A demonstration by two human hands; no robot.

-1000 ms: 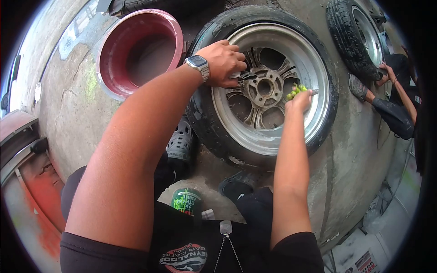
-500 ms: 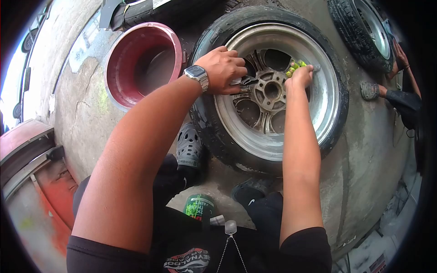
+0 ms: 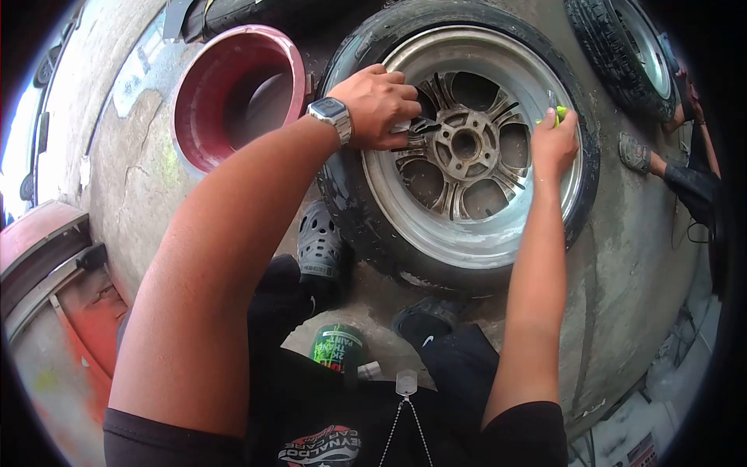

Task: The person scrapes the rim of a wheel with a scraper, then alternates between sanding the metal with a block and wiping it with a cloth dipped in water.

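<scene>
A car wheel (image 3: pixel 455 251) lies flat on the ground, its silver rim whitish and wet-looking on the lower right, its spokes brown with grime. My left hand (image 3: pixel 377 105), with a watch on the wrist, is closed over the rim's left side by a spoke. A small pale piece shows at its fingers; what it is I cannot make out. My right hand (image 3: pixel 554 144) grips a yellow-green handled tool (image 3: pixel 562 116) at the rim's right inner wall. A greyish tip sticks up past the fingers, and most of the tool is hidden.
A red wheel barrel (image 3: pixel 187 117) stands left of the tire. Another wheel (image 3: pixel 615 58) is upright at the upper right, near another person's foot (image 3: pixel 636 152). A green paint can (image 3: pixel 337 347) sits between my feet. A dark tire (image 3: pixel 264 17) lies at the top.
My right hand has moved right, from beside the hub to the rim's inner wall, with the yellow-green tool. My left hand stays at the spoke. The view has shifted slightly.
</scene>
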